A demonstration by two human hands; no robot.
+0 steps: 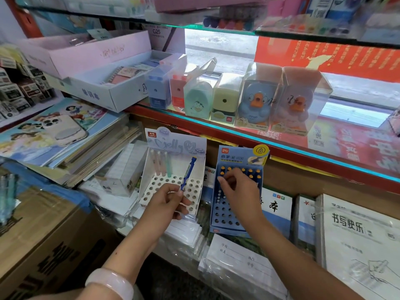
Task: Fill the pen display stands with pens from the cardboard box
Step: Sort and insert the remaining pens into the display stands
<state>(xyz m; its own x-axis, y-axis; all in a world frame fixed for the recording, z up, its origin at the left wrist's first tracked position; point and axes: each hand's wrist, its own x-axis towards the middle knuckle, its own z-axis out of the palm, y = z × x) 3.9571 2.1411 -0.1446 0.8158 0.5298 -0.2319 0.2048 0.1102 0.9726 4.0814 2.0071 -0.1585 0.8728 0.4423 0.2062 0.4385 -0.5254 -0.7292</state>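
My left hand (168,202) pinches a blue pen (187,172) by its lower end, tilted up to the right in front of the white display stand (151,187). That stand has three pastel pens (161,163) at its back and many empty holes. My right hand (237,191) reaches over the blue display stand (225,221), fingers curled at the pens in its upper rows; what the fingers hold is hidden. A row of yellow-tipped blue pens (240,171) fills the stand's back. The cardboard box (41,230) sits at the lower left.
A glass shelf (281,146) just above the stands carries boxed pencil sharpeners (255,102). Stacks of notebooks (357,239) and wrapped paper (242,263) surround the stands. A phone (62,128) lies on picture books at the left.
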